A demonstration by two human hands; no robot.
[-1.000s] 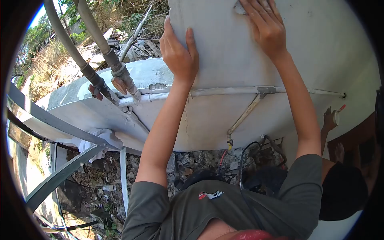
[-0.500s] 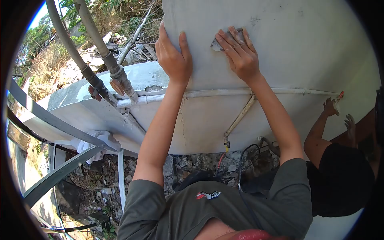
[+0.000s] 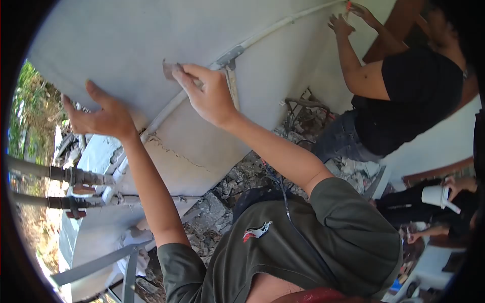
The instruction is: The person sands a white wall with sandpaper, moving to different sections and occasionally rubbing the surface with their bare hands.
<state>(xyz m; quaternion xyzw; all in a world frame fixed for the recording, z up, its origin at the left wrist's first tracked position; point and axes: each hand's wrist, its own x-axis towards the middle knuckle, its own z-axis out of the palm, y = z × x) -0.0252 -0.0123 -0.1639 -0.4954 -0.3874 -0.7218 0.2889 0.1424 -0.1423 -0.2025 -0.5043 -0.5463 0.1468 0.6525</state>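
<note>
My right hand (image 3: 211, 96) pinches a small, thin, curled grey piece of sandpaper (image 3: 170, 69) between thumb and fingers, in front of the pale plastered wall (image 3: 136, 40). Below its wrist runs a white pipe (image 3: 172, 107) with a grey joint. Farther left, my left hand (image 3: 103, 115) is open near the wall's outer edge, thumb and fingers spread, holding nothing. A jagged crack (image 3: 174, 151) marks the lower wall between my forearms.
To the right, a person in a black shirt (image 3: 414, 101) reaches up to the wall. Another person holds a white tub (image 3: 435, 196) at the far right. Rubble (image 3: 214, 212) covers the ground. Pipe valves (image 3: 76, 202) and grey metal bars (image 3: 101, 265) stand at left.
My view has turned rightward and tilted. My right hand has gone from flat fingers pressing the sandpaper on the wall to pinching it. The person with the tub has come into view.
</note>
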